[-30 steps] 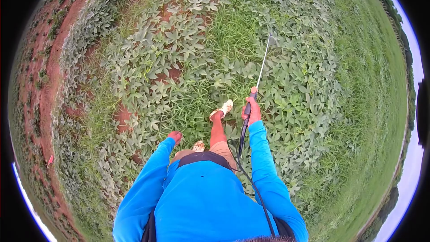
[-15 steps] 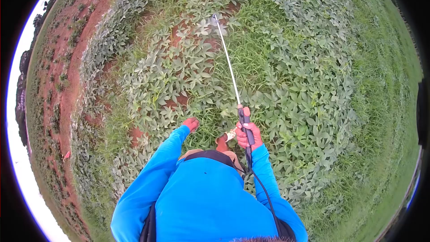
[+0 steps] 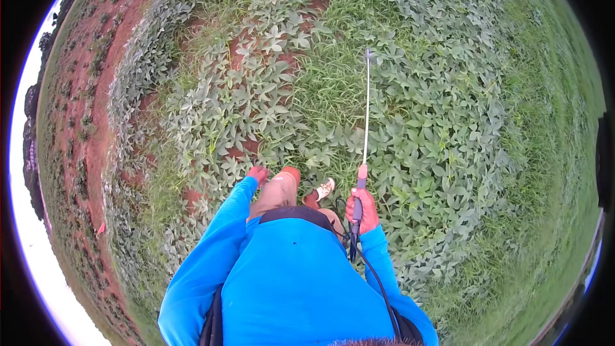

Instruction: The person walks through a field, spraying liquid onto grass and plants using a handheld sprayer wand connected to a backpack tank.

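My right hand (image 3: 363,210) is wrapped round the dark grip of a spray wand (image 3: 366,112). The wand's thin pale tube points away from me, its nozzle over green leaves and grass. From the grip's lower end a black hose (image 3: 378,282) runs back along my right side. My left hand (image 3: 259,174) hangs beside my raised left knee, over the leafy plants (image 3: 224,122). Its fingers look curled, but they are too small to tell whether anything is in them.
A patterned shoe (image 3: 325,188) shows among the plants between my hands. Grass (image 3: 551,154) spreads on the right. Reddish bare soil (image 3: 96,160) with small plants and a small red marker (image 3: 101,229) lies at the left.
The wand swung left, then back right to point nearly straight ahead. My left knee has come up into view beside my left hand. My right hand has kept its hold.
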`<state>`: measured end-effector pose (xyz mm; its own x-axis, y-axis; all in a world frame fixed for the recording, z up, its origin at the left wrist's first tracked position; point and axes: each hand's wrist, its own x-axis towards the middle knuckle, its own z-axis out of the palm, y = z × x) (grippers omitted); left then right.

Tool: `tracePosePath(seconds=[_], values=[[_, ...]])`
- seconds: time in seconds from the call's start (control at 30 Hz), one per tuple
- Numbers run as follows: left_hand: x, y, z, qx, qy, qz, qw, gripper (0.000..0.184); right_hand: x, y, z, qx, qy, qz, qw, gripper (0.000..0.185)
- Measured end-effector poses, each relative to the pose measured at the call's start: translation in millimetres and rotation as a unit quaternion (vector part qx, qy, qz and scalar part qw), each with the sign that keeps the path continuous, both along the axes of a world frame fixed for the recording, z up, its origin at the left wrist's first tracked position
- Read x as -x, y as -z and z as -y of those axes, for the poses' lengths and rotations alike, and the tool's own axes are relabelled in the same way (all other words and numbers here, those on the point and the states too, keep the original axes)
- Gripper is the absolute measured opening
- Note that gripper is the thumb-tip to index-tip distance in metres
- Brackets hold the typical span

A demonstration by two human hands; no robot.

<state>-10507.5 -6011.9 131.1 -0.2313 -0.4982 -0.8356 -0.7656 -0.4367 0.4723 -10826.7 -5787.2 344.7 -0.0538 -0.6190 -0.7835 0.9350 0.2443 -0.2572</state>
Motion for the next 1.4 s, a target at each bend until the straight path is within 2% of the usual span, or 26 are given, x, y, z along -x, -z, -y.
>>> tracePosePath(seconds=[0.07, 0.1, 0.17, 0.2, 0.23, 0.27, 0.3, 0.4, 0.47, 0.5, 0.53, 0.6, 0.73, 0.8, 0.87, 1.07, 1.13, 1.2, 1.27, 1.3, 1.33, 1.4], values=[[-15, 10, -6, 0.013, 0.035, 0.031, 0.999, 0.032, 0, 4, 0, -0.057, 0.018, -0.112, 0.992, 0.018], [-19, 15, -9, 0.056, 0.042, 0.041, 0.997, 0.034, 3, 10, 2, -0.057, 0.02, -0.113, 0.992, 0.018], [-26, 28, -10, 0.132, 0.086, 0.072, 0.985, 0.041, 9, 22, 3, -0.031, 0.005, -0.188, 0.982, 0.021], [-31, 47, -8, 0.132, 0.089, 0.071, 0.985, 0.041, 13, 21, 8, -0.031, 0.007, -0.188, 0.982, 0.021], [-38, 70, -5, 0.187, 0.121, 0.042, 0.974, 0.041, 18, 20, 15, -0.027, 0.012, -0.185, 0.982, 0.021], [-33, 69, -2, 0.24, 0.152, 0.012, 0.959, 0.041, 23, 20, 22, -0.022, 0.017, -0.181, 0.983, 0.022], [-27, 69, 2, 0.24, 0.154, 0.01, 0.958, 0.041, 28, 20, 29, -0.023, 0.019, -0.182, 0.983, 0.022], [9, 59, 20, 0.224, 0.128, 0.005, 0.966, 0.042, 40, 18, 53, -0.012, 0.019, -0.156, 0.987, 0.021], [38, 49, 40, 0.063, 0.099, 0.031, 0.993, 0.039, 51, 17, 71, 0.02, 0.007, -0.069, 0.997, 0.022], [63, 19, 45, -0.01, 0.029, 0.01, 0.999, 0.035, 59, 20, 80, 0.054, -0.016, -0.035, 0.998, 0.023], [76, 20, 52, -0.01, 0.033, 0.007, 0.999, 0.035, 67, 20, 90, 0.054, -0.012, -0.038, 0.998, 0.023], [101, 27, 71, -0.028, 0.017, -0.046, 0.998, 0.029, 85, 20, 113, 0.124, -0.042, 0.108, 0.985, 0.022], [156, 24, 114, -0.037, 0.048, -0.052, 0.997, 0.03, 120, 17, 166, 0.181, -0.086, 0.155, 0.967, 0.02], [178, 35, 128, -0.032, 0.005, -0.059, 0.998, 0.026, 137, 14, 191, 0.193, -0.106, 0.17, 0.96, 0.02], [192, 40, 146, -0.037, 0.002, -0.138, 0.99, 0.026, 150, 11, 214, 0.183, -0.115, 0.136, 0.967, 0.019], [225, 34, 192, -0.037, 0.016, -0.088, 0.995, 0.027, 189, 8, 257, 0.103, -0.07, 0.089, 0.988, 0.018], [227, 40, 205, -0.03, 0.017, -0.073, 0.997, 0.027, 202, 10, 263, 0.03, -0.039, 0.033, 0.998, 0.02], [229, 43, 216, -0.041, -0.001, -0.079, 0.996, 0.027, 215, 18, 263, 0.002, -0.018, 0.025, 1.0, 0.021], [232, 48, 226, -0.052, -0.019, -0.087, 0.995, 0.027, 227, 20, 263, -0.073, 0.03, -0.04, 0.996, 0.022], [234, 53, 230, -0.054, -0.018, -0.07, 0.996, 0.027, 232, 24, 263, -0.099, 0.028, -0.095, 0.99, 0.023], [236, 57, 233, -0.057, -0.017, -0.054, 0.997, 0.028, 236, 26, 264, -0.101, 0.024, -0.098, 0.99, 0.023], [242, 62, 239, -0.066, -0.023, -0.046, 0.997, 0.028, 240, 22, 273, -0.153, 0.022, -0.208, 0.966, 0.026]])
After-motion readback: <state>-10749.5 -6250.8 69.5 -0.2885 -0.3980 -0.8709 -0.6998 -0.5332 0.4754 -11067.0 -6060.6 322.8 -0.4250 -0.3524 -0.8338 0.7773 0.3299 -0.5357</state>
